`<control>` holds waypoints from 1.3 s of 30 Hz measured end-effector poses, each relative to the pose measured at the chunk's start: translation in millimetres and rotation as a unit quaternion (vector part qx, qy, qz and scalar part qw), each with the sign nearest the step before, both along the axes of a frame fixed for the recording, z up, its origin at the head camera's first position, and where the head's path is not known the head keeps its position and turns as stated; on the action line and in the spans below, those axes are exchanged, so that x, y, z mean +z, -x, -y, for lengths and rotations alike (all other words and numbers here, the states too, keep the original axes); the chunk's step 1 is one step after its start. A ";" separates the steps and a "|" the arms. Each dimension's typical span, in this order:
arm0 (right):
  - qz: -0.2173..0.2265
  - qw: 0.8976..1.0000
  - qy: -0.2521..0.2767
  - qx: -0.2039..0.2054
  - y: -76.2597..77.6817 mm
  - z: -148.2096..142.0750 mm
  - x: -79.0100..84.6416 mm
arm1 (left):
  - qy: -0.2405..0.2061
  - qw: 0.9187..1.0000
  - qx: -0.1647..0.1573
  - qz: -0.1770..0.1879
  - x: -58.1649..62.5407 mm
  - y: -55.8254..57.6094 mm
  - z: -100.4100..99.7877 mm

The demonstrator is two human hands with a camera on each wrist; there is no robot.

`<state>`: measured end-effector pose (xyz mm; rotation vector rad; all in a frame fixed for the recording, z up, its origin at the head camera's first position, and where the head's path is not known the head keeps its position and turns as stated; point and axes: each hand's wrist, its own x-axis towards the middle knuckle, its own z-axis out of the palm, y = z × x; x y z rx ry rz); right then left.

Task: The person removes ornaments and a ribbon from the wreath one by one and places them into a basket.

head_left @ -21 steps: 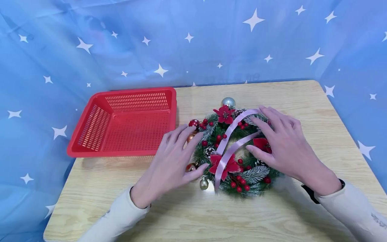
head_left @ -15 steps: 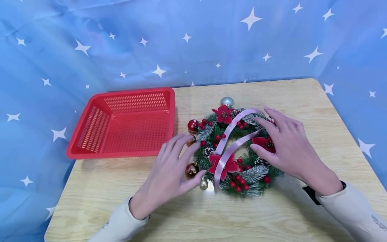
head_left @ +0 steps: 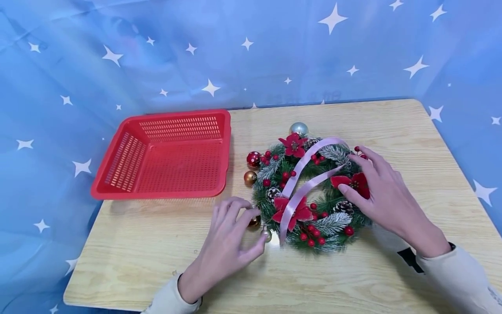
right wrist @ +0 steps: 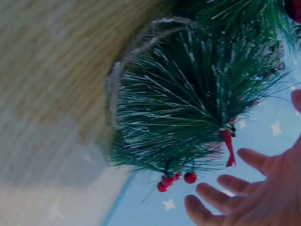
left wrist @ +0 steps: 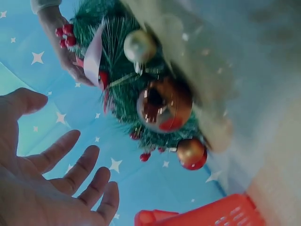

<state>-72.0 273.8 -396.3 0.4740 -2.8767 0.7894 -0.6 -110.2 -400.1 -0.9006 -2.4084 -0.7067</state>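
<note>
A green Christmas wreath (head_left: 331,224) with red flowers, berries and pine cones lies on the table. A pale purple ribbon (head_left: 326,141) loops across it. My left hand (head_left: 229,237) hovers at the wreath's left edge, beside a shiny brown bauble (head_left: 255,221) and a small pale bauble (head_left: 266,236). In the left wrist view, its spread fingers (left wrist: 84,165) stand apart from the brown bauble (left wrist: 164,110). Over the wreath's right side is my right hand (head_left: 392,200), next to a red flower (head_left: 354,184). The right wrist view shows its fingers (right wrist: 214,197) loosely spread and holding nothing.
A red plastic basket (head_left: 161,192) stands at the left back of the wooden table (head_left: 149,261). A gold bauble (head_left: 250,178), a spotted red bauble (head_left: 253,159) and a silver-blue bauble (head_left: 299,128) lie around the wreath. A blue starry curtain (head_left: 251,65) hangs behind.
My left hand has moved down and toward the body, uncovering the red and gold baubles. My right hand has shifted slightly right and down from the ribbon. The head view has shifted a little.
</note>
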 end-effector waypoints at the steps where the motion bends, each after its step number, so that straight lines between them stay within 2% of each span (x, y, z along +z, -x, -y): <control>1: 0.007 1.000 0.002 -0.003 0.1 -0.8 -1.1 | -0.004 1.000 0.002 0.002 -2.1 -1.9 -1.0; 4: 0.029 0.999 0.009 -0.011 0.2 -2.6 -4.6 | -0.015 1.000 0.010 0.015 -7.5 -7.2 -3.5; 10: 0.068 0.997 0.018 -0.022 0.7 -3.2 -10.2 | -0.023 0.996 0.038 0.079 -14.8 -15.5 -7.6; 17: 0.075 0.997 0.020 -0.024 2.4 -3.1 -14.9 | -0.034 0.989 0.065 0.125 -22.1 -16.5 -11.0; 23: 0.075 0.997 0.023 -0.023 3.3 -2.5 -16.5 | -0.026 0.983 0.081 0.164 -22.2 -15.4 -11.3; 28: 0.080 0.996 0.020 -0.027 5.3 -3.0 -18.6 | -0.013 0.974 0.097 0.202 -22.8 -12.7 -12.5; 32: 0.082 0.996 0.028 -0.031 6.3 -1.8 -18.5 | 0.001 0.968 0.096 0.233 -23.3 -8.5 -12.9; 39: 0.092 0.994 0.035 -0.041 6.8 1.8 -19.2 | 0.006 0.948 0.089 0.306 -24.5 -0.7 -13.0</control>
